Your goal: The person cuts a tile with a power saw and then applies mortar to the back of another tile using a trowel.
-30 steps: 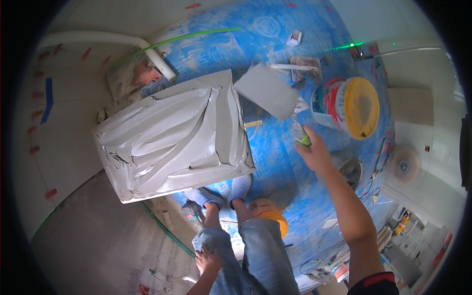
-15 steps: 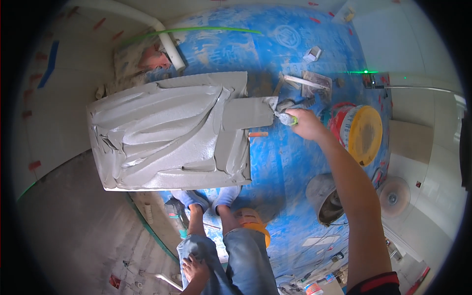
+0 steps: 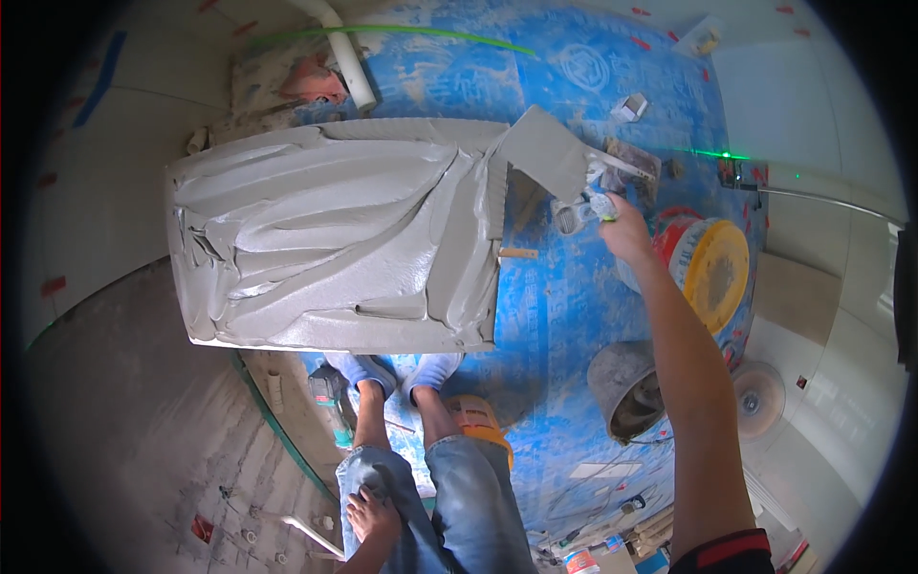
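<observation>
My right hand (image 3: 626, 230) is closed round the handle of a flat rectangular trowel (image 3: 543, 151), whose grey, mortar-smeared blade tilts at the far right corner of a large slab. Thick grey mortar (image 3: 325, 239) coats the slab in long swept ridges, with a smoother band and fine grooves by the right and far edges. On my left thigh lies my left hand (image 3: 373, 517), its fingers spread over the denim and nothing in them. The slab's own surface is hidden beneath the mortar.
Blue sheeting (image 3: 545, 306) covers the floor. To the right stand a yellow-lidded bucket (image 3: 717, 273) and a grey bucket (image 3: 626, 387). A laser level (image 3: 732, 172) shines green at the far right. A power tool (image 3: 330, 397) lies left of my feet; a white pipe (image 3: 352, 72) stands beyond the slab.
My right hand has shifted slightly right, and the trowel blade has swung from lying across the slab's right edge to slanting up at its far corner. My left hand stays on my thigh.
</observation>
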The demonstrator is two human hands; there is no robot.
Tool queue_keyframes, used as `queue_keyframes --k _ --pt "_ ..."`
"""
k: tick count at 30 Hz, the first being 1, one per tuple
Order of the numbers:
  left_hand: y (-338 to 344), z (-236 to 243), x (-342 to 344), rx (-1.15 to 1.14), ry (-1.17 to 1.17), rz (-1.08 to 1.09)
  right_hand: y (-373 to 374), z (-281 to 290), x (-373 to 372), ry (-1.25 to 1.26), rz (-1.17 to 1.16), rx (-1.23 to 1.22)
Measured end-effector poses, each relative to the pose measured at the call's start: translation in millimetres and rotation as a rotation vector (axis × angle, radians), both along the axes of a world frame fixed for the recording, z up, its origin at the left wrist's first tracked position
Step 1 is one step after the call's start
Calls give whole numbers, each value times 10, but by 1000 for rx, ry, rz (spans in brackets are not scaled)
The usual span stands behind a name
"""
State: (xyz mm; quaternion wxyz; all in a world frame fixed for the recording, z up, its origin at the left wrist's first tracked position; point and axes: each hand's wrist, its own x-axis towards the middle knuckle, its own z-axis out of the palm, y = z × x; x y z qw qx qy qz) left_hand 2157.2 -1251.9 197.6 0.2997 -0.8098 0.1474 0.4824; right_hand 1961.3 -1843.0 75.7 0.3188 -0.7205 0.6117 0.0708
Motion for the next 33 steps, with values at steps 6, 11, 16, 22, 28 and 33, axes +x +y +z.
queue_keyframes --k 6,11,16,22,28,33 --pt "94 -7 20 6 -4 7 122 221 -66 55 -86 -184" --pt "36 -9 54 14 22 -2 801 574 -240 -144 -136 89" --pt "13 12 117 20 51 29 1739 822 -96 -246 -100 509" --pt "29 2 100 21 21 -2 2086 500 -43 -127 -295 816" --pt "196 -40 136 -18 31 -33 2141 -34 -533 -171 -180 739" --pt "55 14 218 -25 41 -3 2602 98 -1177 -88 -327 723"
